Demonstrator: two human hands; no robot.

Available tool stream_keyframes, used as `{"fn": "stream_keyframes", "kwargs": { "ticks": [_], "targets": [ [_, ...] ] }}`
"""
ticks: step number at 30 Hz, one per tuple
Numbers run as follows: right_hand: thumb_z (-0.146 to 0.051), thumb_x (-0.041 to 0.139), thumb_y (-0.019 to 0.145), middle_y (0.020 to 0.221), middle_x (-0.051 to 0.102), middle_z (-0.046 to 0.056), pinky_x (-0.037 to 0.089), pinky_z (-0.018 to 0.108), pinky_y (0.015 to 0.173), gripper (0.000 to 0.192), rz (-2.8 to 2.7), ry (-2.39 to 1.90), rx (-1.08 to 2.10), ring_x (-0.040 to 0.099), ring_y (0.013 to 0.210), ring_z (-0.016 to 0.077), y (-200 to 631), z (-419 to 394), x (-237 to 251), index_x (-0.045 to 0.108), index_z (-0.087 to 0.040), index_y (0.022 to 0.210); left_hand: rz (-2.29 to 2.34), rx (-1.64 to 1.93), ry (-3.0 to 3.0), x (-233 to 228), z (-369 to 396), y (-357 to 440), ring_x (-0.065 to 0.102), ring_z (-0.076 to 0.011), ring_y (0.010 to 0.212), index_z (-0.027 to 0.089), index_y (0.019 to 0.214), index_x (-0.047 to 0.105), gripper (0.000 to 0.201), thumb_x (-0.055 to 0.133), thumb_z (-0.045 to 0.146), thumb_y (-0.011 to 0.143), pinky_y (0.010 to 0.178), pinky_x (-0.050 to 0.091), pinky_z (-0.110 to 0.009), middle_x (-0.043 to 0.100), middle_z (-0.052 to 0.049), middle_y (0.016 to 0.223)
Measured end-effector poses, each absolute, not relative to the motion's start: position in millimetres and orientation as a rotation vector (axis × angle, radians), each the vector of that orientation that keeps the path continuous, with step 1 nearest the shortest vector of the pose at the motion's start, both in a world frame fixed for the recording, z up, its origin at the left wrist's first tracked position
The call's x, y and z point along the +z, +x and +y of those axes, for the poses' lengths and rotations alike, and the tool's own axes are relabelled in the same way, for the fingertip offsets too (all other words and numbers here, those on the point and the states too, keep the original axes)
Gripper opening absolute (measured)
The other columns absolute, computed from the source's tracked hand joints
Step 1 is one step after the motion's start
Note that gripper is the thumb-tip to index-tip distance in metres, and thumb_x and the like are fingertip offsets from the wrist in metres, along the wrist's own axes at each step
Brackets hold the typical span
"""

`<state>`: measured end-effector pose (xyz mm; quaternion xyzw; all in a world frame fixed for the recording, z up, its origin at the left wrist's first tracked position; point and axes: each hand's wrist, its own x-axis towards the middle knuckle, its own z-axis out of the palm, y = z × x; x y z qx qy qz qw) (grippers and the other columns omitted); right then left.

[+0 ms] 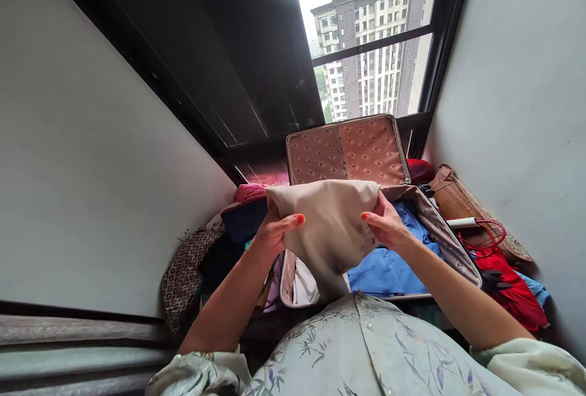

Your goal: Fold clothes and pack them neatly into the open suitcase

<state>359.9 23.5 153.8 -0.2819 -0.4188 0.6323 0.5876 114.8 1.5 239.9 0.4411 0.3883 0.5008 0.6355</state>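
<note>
A beige piece of cloth, perhaps a garment [327,219], is stretched between my hands above an open suitcase [458,255]. My left hand [277,228] grips its left side, thumb on the front and fingers behind. On the opposite side, my right hand [388,224] pinches the cloth the same way. The cloth's upper edge is folded over, and its lower end hangs toward my shirt. Blue folded clothes [389,271] lie in the suitcase, with a white cloth [304,283] at its left. The cloth hides the middle of the suitcase.
The suitcase's patterned lid [345,152] leans up by the window [370,48]. Left are a patterned bag [185,274] and a dark blue item [245,220]. Right are a brown woven mat [462,204], a red cord [497,237] and red cloth [508,292]. Walls flank both sides.
</note>
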Motion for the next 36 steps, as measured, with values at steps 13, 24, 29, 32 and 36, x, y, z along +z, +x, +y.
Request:
{"fn": "stream_keyframes", "kwargs": {
  "ticks": [13, 24, 29, 32, 36],
  "targets": [
    [-0.045, 0.096, 0.057, 0.067, 0.063, -0.003, 0.048, 0.022, 0.052, 0.046, -1.119, -0.809, 1.468, 0.056, 0.057, 0.0102, 381.9, 56.8, 245.9, 0.061, -0.02, 0.074, 0.909, 1.229, 0.796, 230.9, 45.5, 97.1, 0.072, -0.0207, 0.071, 0.015, 0.096, 0.068, 0.044, 0.091, 0.029, 0.061, 0.066, 0.059, -0.029, 0.075, -0.005, 0.079],
    [-0.031, 0.092, 0.067, 0.068, 0.06, -0.002, 0.042, 0.021, 0.045, 0.037, -1.315, -1.078, 1.081, 0.052, 0.056, 0.0088, 396.4, 102.1, 301.1, 0.062, -0.019, 0.086, 0.887, 1.194, 0.889, 248.9, 79.2, 94.5, 0.068, -0.0115, 0.065, 0.019, 0.13, 0.058, 0.066, 0.075, 0.001, 0.068, 0.065, 0.053, -0.021, 0.071, 0.001, 0.081],
    [-0.021, 0.086, 0.072, 0.069, 0.058, -0.006, 0.046, 0.023, 0.053, 0.046, -1.203, -1.032, 1.09, 0.054, 0.056, 0.0076, 410.2, 98.6, 314.4, 0.066, -0.022, 0.113, 0.701, 1.243, 0.981, 261.2, 84.5, 101.7, 0.071, -0.0146, 0.076, 0.023, 0.137, 0.06, 0.064, 0.08, 0.016, 0.076, 0.075, 0.054, -0.026, 0.075, 0.0, 0.085],
    [-0.027, 0.086, 0.073, 0.076, 0.064, -0.004, 0.053, 0.026, 0.062, 0.044, -1.288, -0.868, 1.082, 0.061, 0.064, 0.0093, 408.7, 80.2, 323.4, 0.07, -0.029, 0.114, 0.538, 1.357, 1.03, 269.5, 82.9, 112.9, 0.072, -0.016, 0.087, 0.033, 0.151, 0.049, 0.079, 0.083, 0.031, 0.079, 0.081, 0.054, -0.027, 0.077, 0.002, 0.094],
    [-0.035, 0.089, 0.069, 0.092, 0.074, -0.002, 0.056, 0.027, 0.063, 0.06, -1.449, -0.816, 1.268, 0.068, 0.073, 0.0134, 396.4, 59.7, 308.6, 0.068, -0.038, 0.126, 0.492, 1.256, 1.051, 259.9, 87.0, 131.2, 0.071, -0.0135, 0.076, 0.037, 0.158, 0.039, 0.1, 0.086, 0.023, 0.072, 0.074, 0.053, -0.024, 0.077, 0.005, 0.09]
  ]
}}
